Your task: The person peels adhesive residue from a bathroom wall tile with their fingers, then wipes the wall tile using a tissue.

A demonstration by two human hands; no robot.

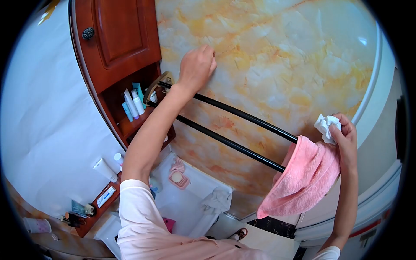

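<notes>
My left hand (198, 67) is closed in a fist close to the marbled wall, above the left end of the black towel rack (242, 116). Its fingers curl out of sight, so I cannot make out whether anything is in them. At the right, my right hand (345, 136) pinches a crumpled white tissue (326, 125) between thumb and fingers. Just below and beside that hand, a pink towel (303, 177) hangs over the right end of the two bars.
A reddish-brown cabinet (123, 34) with a mirror is at the left; bottles (138, 102) stand on its shelf. Below lies a white sink (169, 201) with a pink soap dish (179, 178) and a grey-white cloth (218, 200) on its edge. A white door frame (373, 82) borders the right.
</notes>
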